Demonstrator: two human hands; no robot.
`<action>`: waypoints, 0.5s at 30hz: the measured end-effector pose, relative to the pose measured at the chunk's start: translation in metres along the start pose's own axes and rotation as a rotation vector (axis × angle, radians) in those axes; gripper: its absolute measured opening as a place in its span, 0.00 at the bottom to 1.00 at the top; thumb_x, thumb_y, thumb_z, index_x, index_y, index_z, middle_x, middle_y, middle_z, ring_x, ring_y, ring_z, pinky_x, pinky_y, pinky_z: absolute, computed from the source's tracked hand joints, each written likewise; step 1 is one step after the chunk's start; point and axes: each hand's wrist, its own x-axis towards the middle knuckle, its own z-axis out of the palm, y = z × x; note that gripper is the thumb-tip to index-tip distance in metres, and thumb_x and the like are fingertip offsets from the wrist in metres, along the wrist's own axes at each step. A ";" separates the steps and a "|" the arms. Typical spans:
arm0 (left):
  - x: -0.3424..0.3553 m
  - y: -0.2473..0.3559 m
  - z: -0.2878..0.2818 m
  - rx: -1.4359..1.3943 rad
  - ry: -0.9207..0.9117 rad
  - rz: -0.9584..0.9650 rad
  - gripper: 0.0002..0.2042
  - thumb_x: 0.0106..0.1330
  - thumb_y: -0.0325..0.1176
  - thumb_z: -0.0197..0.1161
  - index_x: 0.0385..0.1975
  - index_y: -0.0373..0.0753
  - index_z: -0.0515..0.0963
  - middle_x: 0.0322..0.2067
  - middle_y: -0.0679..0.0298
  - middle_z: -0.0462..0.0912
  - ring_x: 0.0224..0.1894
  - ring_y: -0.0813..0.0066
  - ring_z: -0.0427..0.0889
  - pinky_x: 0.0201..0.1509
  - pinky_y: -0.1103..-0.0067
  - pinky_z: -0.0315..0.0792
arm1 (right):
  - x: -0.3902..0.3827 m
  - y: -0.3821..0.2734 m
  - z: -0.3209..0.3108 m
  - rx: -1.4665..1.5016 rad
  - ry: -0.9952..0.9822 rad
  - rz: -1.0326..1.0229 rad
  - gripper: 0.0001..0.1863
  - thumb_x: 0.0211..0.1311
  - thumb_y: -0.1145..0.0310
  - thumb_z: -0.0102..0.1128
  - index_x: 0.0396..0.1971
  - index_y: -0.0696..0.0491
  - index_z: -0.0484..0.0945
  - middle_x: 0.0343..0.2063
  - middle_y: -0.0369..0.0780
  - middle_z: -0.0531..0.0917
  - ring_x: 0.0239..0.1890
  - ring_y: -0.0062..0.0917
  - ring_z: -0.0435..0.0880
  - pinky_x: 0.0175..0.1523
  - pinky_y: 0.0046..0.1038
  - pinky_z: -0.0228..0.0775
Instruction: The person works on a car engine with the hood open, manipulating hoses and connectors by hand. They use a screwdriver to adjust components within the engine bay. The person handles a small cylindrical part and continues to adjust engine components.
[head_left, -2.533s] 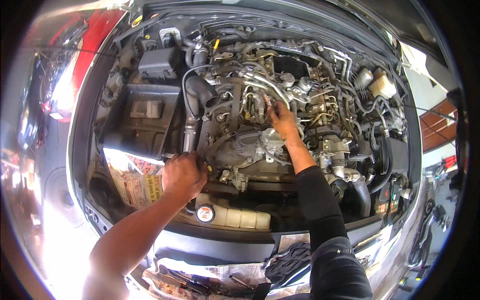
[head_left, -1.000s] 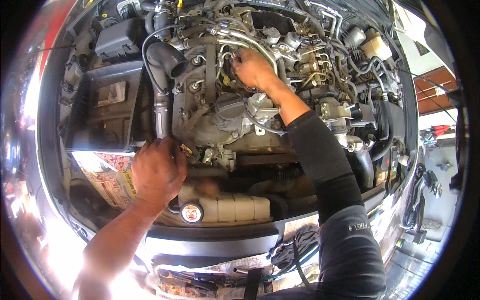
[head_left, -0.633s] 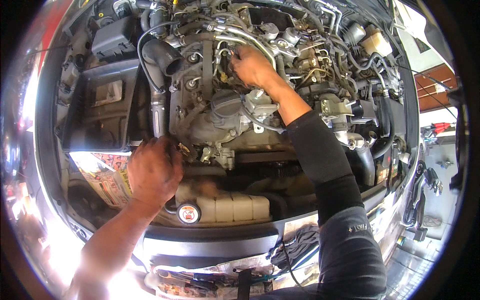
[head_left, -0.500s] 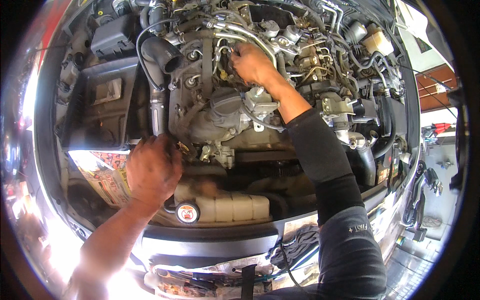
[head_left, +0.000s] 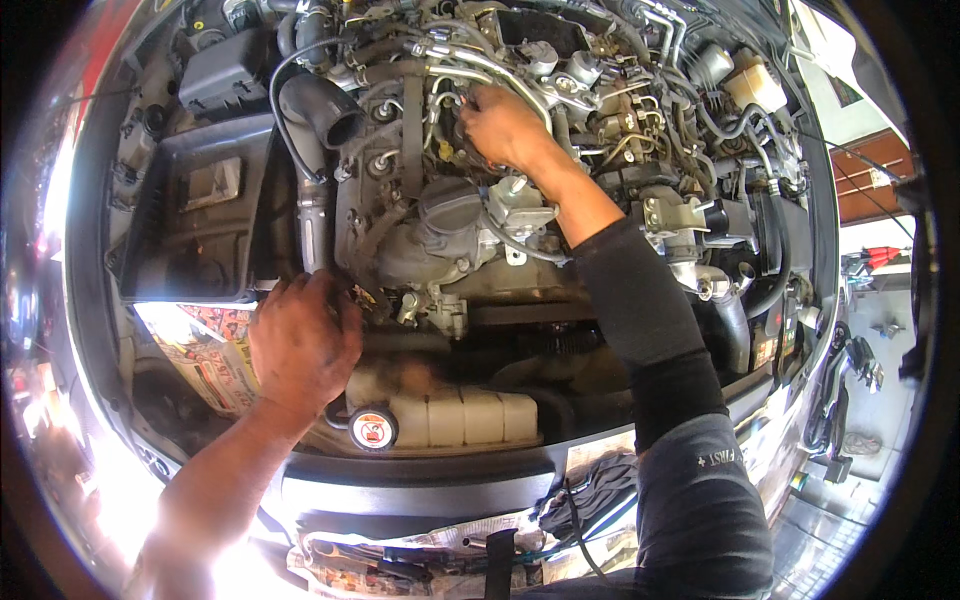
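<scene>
I look down into an open engine bay. My right hand reaches in among the metal fuel lines and injectors at the upper middle of the engine, fingers curled; what they hold is hidden. My left hand is curled at the lower end of a vertical pipe, beside the front corner of an open black airbox tray; whatever its fingertips grip is hidden. A wide black hose end gapes above the pipe. A black round cap sits below my right hand.
A coolant tank runs along the front, newspaper lies at left. Rags and tools rest on paper at the front edge. A white reservoir stands at right. Beyond the car are a red vehicle and garage items.
Since the oldest frame the view has shifted, putting the engine higher and further left in the picture. My right hand's grip has shifted slightly at the lines. In the last second both hands barely move.
</scene>
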 end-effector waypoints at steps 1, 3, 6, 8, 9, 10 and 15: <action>0.000 0.000 0.000 -0.008 0.006 0.005 0.05 0.67 0.33 0.68 0.37 0.39 0.83 0.33 0.52 0.87 0.39 0.46 0.86 0.45 0.55 0.80 | 0.001 0.000 0.000 0.001 0.026 -0.005 0.24 0.75 0.57 0.59 0.54 0.65 0.85 0.55 0.61 0.87 0.60 0.55 0.86 0.68 0.46 0.78; 0.000 0.000 0.000 -0.009 0.028 0.033 0.05 0.67 0.33 0.68 0.36 0.39 0.83 0.33 0.52 0.87 0.39 0.46 0.86 0.44 0.55 0.80 | 0.002 0.001 0.002 0.009 0.082 -0.014 0.25 0.76 0.57 0.58 0.55 0.66 0.84 0.55 0.61 0.87 0.60 0.55 0.86 0.68 0.46 0.78; 0.000 0.000 0.000 0.009 0.010 0.008 0.05 0.67 0.33 0.67 0.37 0.40 0.83 0.33 0.53 0.87 0.39 0.46 0.86 0.44 0.55 0.80 | 0.001 0.004 0.005 0.025 0.084 -0.053 0.25 0.76 0.57 0.59 0.57 0.64 0.84 0.56 0.60 0.87 0.60 0.56 0.86 0.68 0.46 0.77; 0.002 0.000 0.000 0.004 -0.011 0.008 0.05 0.68 0.33 0.67 0.37 0.40 0.84 0.33 0.53 0.87 0.39 0.46 0.86 0.44 0.55 0.80 | 0.001 0.007 0.007 0.046 0.091 -0.056 0.25 0.75 0.57 0.59 0.56 0.64 0.84 0.56 0.61 0.87 0.60 0.56 0.86 0.68 0.46 0.77; 0.002 0.000 -0.001 0.030 -0.025 0.005 0.05 0.68 0.33 0.67 0.38 0.41 0.84 0.34 0.53 0.87 0.39 0.46 0.86 0.44 0.55 0.80 | 0.002 0.007 0.007 0.054 0.104 -0.059 0.24 0.75 0.57 0.59 0.56 0.64 0.85 0.56 0.61 0.87 0.60 0.56 0.86 0.68 0.47 0.77; 0.002 0.001 -0.001 -0.001 -0.020 0.005 0.05 0.68 0.33 0.67 0.38 0.40 0.84 0.34 0.53 0.87 0.39 0.46 0.86 0.44 0.55 0.80 | 0.003 0.008 0.008 0.068 0.110 -0.062 0.24 0.75 0.57 0.59 0.55 0.64 0.85 0.55 0.61 0.87 0.60 0.56 0.86 0.68 0.47 0.78; 0.005 0.007 -0.015 -0.125 -0.161 -0.145 0.08 0.70 0.33 0.68 0.44 0.37 0.84 0.39 0.47 0.89 0.43 0.39 0.87 0.48 0.53 0.80 | 0.002 0.008 0.011 0.051 0.148 -0.074 0.21 0.77 0.59 0.59 0.51 0.64 0.85 0.49 0.61 0.88 0.55 0.59 0.86 0.61 0.48 0.79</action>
